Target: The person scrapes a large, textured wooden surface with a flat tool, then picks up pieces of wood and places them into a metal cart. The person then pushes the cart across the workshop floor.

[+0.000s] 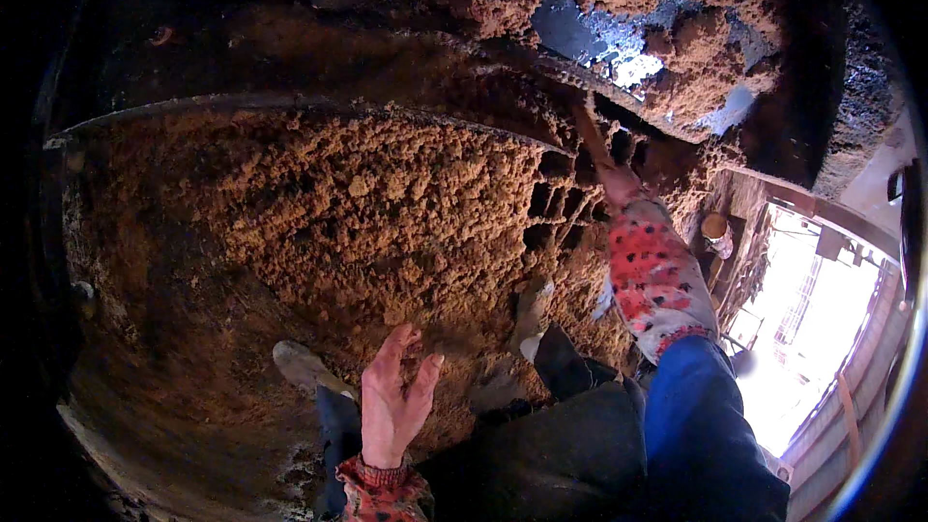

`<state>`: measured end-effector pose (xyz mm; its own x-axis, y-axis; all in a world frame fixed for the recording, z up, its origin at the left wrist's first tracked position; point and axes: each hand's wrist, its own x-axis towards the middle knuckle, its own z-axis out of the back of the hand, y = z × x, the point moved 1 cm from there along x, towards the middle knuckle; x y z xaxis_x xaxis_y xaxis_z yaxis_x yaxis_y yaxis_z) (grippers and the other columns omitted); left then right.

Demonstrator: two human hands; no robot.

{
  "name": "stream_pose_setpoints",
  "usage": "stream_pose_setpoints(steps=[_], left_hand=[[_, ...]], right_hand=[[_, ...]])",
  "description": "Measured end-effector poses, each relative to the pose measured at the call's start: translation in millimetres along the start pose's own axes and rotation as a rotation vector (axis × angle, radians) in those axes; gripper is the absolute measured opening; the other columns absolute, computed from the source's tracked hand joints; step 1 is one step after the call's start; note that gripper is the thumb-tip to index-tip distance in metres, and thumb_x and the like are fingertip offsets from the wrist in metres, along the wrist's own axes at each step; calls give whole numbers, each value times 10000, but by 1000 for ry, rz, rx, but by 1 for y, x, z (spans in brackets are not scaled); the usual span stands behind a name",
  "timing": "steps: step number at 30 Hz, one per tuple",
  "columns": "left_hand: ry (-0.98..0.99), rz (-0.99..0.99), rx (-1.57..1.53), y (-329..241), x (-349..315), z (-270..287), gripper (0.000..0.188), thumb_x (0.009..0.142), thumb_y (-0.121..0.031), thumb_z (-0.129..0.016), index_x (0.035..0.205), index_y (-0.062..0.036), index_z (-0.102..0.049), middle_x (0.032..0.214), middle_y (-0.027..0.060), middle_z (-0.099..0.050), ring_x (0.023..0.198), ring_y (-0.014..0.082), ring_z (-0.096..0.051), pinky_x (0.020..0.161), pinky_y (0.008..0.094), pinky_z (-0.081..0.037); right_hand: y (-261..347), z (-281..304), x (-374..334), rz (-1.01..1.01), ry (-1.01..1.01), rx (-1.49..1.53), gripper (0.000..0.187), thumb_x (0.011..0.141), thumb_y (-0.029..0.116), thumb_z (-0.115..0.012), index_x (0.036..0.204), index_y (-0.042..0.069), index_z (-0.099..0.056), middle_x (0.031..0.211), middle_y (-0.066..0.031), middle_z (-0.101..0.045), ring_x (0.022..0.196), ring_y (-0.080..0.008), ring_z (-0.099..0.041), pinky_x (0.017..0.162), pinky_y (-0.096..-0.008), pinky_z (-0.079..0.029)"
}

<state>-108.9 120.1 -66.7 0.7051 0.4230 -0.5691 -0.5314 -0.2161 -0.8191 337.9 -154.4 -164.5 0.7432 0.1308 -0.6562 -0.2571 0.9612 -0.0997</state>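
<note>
A dim, brown-stained floor (184,367) spreads under the person, dark at the left and lit from the right. Nearest are the person's dark trousers (551,445) and a pale shoe (302,365) poking out beside the left forearm. The left hand (396,396) hangs over the floor, its fingers loosely curled and the thumb held apart – nothing in its grasp. A red cuff with dark spots rings its wrist.

Farther up, the right arm stretches forward in a blue sleeve (691,396) and a red-and-pale spotted oversleeve (657,271). The right hand (619,184) is at the curved rim, beside a grid of dark openings (556,201); its fingers are too dim to make out, so I cannot tell whether they grip anything.

Crumbly orange-brown material (377,203) lies in a broad, lumpy heap ahead of the left hand and left of the grid. Behind it runs the long curved rim (290,101). Beyond that, more crumbs surround a shiny bluish patch (580,29) – and off to the right glares a bright opening (802,319) next to a ribbed wall (865,416).
</note>
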Motion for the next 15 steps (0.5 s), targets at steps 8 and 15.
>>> stream_pose_setpoints(steps=[8,15], left_hand=[[0,77,-106,-6,1,-6,432,826,-142,-646,1167,84,-508,1043,224,-617,939,325,-619,805,346,-477],[-51,24,-38,0,-1,-14,419,824,-128,-646,1166,70,-506,1011,211,-620,893,313,-621,791,347,-480]], right_hand=[[75,17,-84,163,57,136,430,912,416,-492,1133,63,-594,702,-100,-613,636,-173,-590,609,-333,-467],[261,7,-24,471,267,-13,384,916,402,-501,1004,55,-640,683,-125,-605,581,-191,-554,556,-358,-449]])
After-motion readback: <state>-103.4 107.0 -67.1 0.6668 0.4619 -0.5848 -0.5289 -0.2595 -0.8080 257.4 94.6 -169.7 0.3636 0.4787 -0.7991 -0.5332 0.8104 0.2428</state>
